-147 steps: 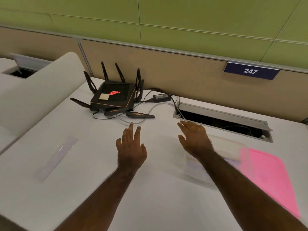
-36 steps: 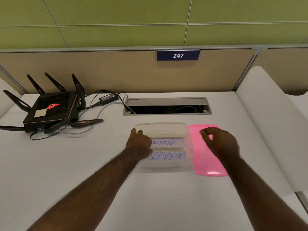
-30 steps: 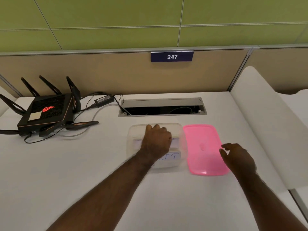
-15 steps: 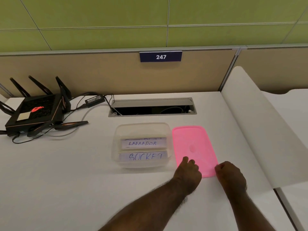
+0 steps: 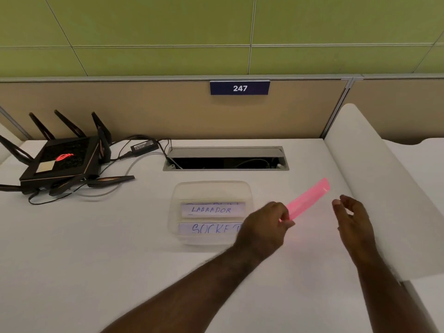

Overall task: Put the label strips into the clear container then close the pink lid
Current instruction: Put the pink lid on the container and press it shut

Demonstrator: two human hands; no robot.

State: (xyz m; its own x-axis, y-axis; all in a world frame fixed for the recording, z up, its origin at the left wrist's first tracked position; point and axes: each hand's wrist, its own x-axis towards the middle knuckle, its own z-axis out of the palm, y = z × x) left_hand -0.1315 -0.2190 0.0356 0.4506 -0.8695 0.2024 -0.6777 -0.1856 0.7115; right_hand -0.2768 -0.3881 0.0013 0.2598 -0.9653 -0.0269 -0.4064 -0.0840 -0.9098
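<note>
The clear container (image 5: 211, 188) stands open in the middle of the white desk. Two white label strips lie inside it, one reading LABRADOR (image 5: 212, 209), the other reading SOCKET (image 5: 209, 229) nearer me. My left hand (image 5: 263, 228) pinches the near corner of the pink lid (image 5: 307, 199), which is lifted off the desk and tilted on edge just right of the container. My right hand (image 5: 352, 215) hovers right of the lid with fingers apart, not touching it.
A black router (image 5: 60, 157) with antennas and cables sits at the far left. A cable hatch (image 5: 225, 159) lies open behind the container. A white curved divider (image 5: 374, 179) borders the desk on the right. A tan partition with sign 247 (image 5: 239, 88) stands at the back.
The lid lay flat on the desk half a second ago; my left hand has lifted it by its near corner and tilted it up. My right hand has let go and moved right.
</note>
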